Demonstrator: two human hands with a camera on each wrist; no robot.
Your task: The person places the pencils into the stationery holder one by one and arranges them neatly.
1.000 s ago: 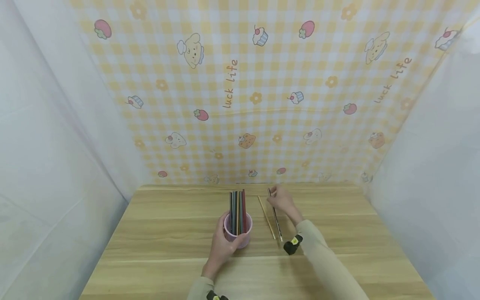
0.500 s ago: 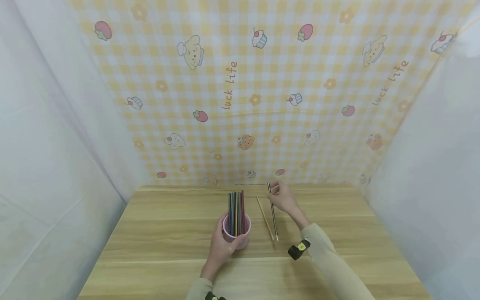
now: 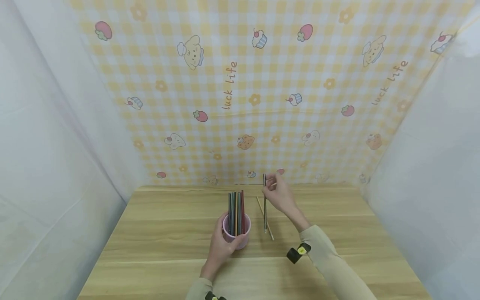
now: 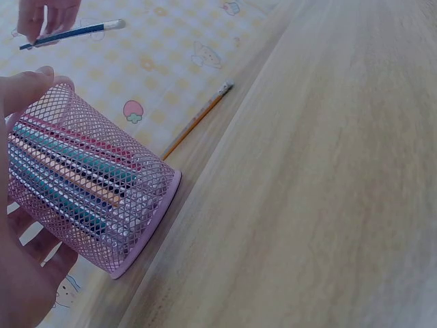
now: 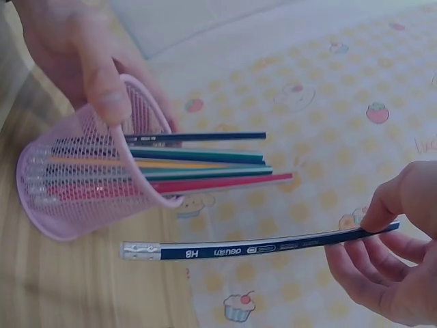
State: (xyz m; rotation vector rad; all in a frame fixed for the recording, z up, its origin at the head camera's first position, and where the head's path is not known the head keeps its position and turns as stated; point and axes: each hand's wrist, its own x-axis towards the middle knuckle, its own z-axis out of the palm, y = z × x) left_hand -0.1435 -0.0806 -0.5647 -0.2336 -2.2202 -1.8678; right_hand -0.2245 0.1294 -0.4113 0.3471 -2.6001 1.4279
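Note:
A pink mesh pen cup [image 4: 89, 171] stands on the table, and my left hand [image 3: 222, 246] grips it round its side. Several pencils [image 5: 205, 164] in dark blue, green, yellow and red stand inside, their tops above the rim. To the right of the cup, my right hand [image 3: 280, 195] pinches a dark blue pencil [image 5: 218, 250] near its upper end. That pencil hangs upright off the table, white eraser end down, marked HB. A yellow pencil [image 4: 198, 121] lies on the table behind it, just right of the cup.
The wooden table [image 3: 157, 250] reaches back to a yellow checked cloth [image 3: 255, 75] with cartoon prints. White sheets [image 3: 45, 146] hang at the left and right sides. Each wrist carries a small black camera [image 3: 298, 252].
My right hand has lifted the dark blue pencil from the table and turned it upright, moving it slightly left towards the cup. My left hand keeps its grip on the cup.

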